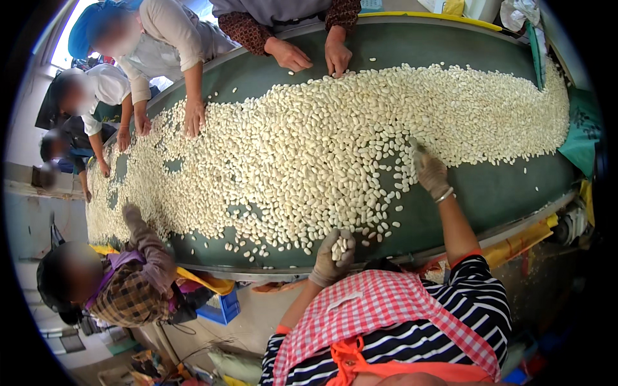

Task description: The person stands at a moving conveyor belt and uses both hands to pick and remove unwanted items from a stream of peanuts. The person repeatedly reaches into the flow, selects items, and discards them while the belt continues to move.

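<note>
A thick layer of white beans spreads along a long dark green belt. My left hand, in a greyish glove, is at the belt's near edge, its fingers curled around several white beans. My right hand, gloved too, reaches further in at the right. Its fingers stretch into the beans, beside a patch where the layer is thin and green shows through. Whether a bean lies under those fingertips is hidden.
Across the belt a person's bare hands touch the beans. More people work along the far left side, one with a blue head cover. A person in a checked vest reaches in at near left, by a blue crate. Green cloth hangs at the right end.
</note>
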{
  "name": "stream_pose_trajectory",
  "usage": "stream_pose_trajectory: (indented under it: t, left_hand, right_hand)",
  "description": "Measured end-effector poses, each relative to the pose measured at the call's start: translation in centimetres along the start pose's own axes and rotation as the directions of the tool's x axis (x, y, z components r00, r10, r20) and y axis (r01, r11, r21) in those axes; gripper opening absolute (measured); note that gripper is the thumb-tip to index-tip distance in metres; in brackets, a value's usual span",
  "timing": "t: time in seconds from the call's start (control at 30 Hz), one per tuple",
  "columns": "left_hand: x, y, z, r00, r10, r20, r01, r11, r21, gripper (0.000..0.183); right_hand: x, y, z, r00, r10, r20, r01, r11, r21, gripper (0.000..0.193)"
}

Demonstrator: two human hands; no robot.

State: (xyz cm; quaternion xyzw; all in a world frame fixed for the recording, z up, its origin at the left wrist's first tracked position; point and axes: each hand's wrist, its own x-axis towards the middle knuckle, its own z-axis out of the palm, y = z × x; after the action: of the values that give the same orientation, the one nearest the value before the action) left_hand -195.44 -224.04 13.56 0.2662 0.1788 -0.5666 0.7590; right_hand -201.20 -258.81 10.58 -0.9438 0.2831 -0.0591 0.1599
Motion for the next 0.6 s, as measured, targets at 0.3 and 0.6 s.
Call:
stream_pose_trajectory:
  t: [0.3,0.6]
  left_hand:
    - [0.8,-1.6,2.2,1.0,0.014,0.026,-0.013,1.0,-0.023,0.034]
    - [1.2,-2.9,5.2,0.991,0.07,0.11,-0.066,0.997,-0.034,0.041]
  right_hand:
    - [-3.8,-2.7,0.6,0.941,-0.26,0.215,0.217,0.955,0.205,0.034]
    - [7.5,-12.9,1.2,0.898,-0.271,0.346,0.235,0.961,0.144,0.027]
